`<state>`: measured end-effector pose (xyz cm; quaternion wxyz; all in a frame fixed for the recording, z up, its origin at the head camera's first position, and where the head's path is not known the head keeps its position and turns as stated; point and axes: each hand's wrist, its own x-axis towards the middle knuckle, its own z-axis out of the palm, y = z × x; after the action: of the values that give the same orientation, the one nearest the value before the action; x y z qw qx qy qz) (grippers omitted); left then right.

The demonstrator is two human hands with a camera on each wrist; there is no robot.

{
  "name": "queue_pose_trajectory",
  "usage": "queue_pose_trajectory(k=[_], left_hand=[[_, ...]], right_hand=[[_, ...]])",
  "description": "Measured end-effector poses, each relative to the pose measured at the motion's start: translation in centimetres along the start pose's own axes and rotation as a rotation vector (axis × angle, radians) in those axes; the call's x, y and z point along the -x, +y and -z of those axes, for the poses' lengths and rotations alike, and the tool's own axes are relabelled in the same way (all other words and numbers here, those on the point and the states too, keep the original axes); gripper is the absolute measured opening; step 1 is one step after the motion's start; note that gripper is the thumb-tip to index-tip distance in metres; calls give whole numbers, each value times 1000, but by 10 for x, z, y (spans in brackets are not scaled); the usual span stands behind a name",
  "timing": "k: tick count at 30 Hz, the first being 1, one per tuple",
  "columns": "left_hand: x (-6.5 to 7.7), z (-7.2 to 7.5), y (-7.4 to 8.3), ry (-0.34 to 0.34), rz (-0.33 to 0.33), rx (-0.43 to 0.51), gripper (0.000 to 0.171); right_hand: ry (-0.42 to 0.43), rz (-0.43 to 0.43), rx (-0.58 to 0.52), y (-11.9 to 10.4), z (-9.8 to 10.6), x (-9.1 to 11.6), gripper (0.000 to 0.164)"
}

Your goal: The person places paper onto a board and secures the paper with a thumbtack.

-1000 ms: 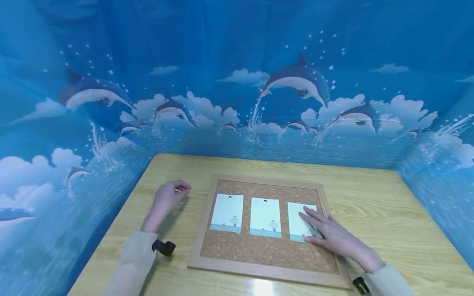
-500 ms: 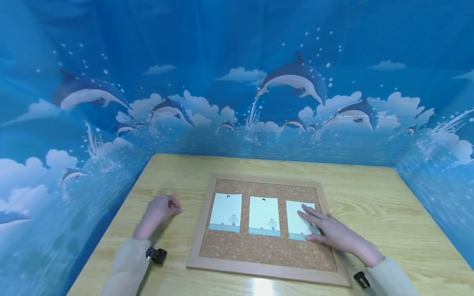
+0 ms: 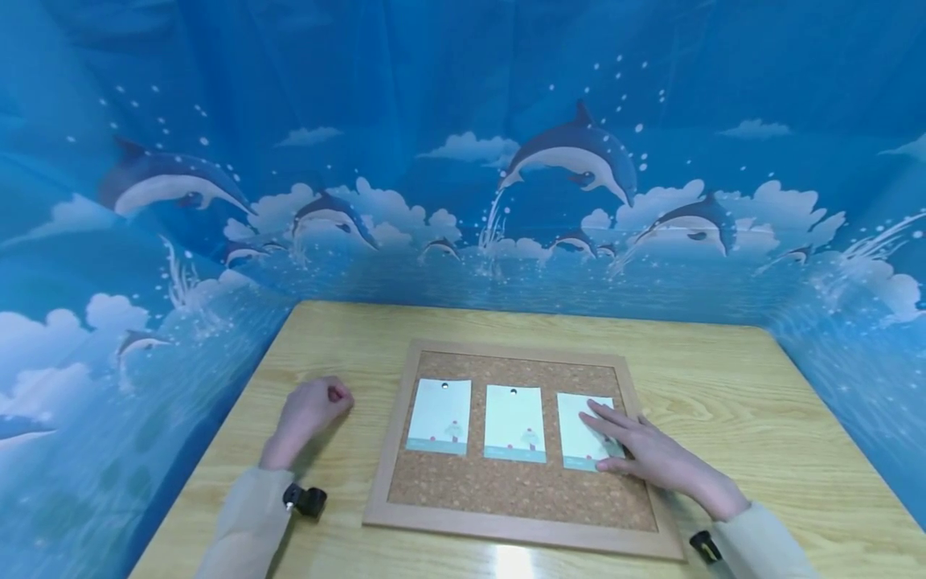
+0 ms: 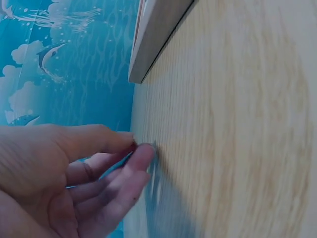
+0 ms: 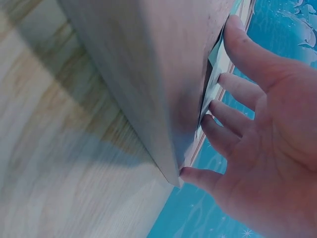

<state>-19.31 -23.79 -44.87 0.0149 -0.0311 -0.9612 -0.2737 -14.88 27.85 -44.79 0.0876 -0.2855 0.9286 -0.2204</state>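
Observation:
My right hand (image 3: pixel 654 458) lies with spread fingers over the right-hand paper card (image 3: pixel 576 426), its fingertips pressing the card to the cork board (image 3: pixel 521 498). In the right wrist view the little finger touches the board's wooden frame (image 5: pixel 166 148). Two more cards, the left (image 3: pixel 437 418) and the middle one (image 3: pixel 512 422), each carry a small dark, shiny pin at the top. To the left of the board, my left hand (image 3: pixel 311 410) pinches thumb and forefinger together low over the table. A tiny clear pin (image 4: pixel 154 146) seems to show at its fingertips, mostly hidden.
The framed board lies flat on a wood-grain table (image 3: pixel 723 394). A blue dolphin-print curtain (image 3: pixel 463 161) rises behind the table and on both sides. Each wrist wears a small black camera, such as the left one (image 3: pixel 307 500).
The left hand has moved toward me and slightly left, then lifted a little with its fingertips drawn together. The right hand stays on the right-hand card. The head view has shifted slightly.

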Motion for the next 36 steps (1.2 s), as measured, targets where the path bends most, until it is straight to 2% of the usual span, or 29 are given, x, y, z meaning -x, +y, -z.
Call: queue_pose_trajectory(k=[7,11,18,23,27,31,36], left_hand=[[-3,1,2,18,39,123,14],[-6,1,6,50,9,196,14],[-7,2,21,102,-88,273,13],[-7,-1,39,55,-127,406,14],[-10,-7,56,14,-123,473,10],[-13,-14,79,-30,-145,499,7],[-19,-25,112,-142,-220,568,12]], right_hand=[[-5,4,-2,0,2,0,73],[-5,-2,1,0,1,0,73],[16,10,11,2,-2,0,73],[38,16,7,2,-5,1,72],[43,14,7,2,-5,1,72],[46,16,5,3,-6,2,72],[58,28,12,3,-7,2,71]])
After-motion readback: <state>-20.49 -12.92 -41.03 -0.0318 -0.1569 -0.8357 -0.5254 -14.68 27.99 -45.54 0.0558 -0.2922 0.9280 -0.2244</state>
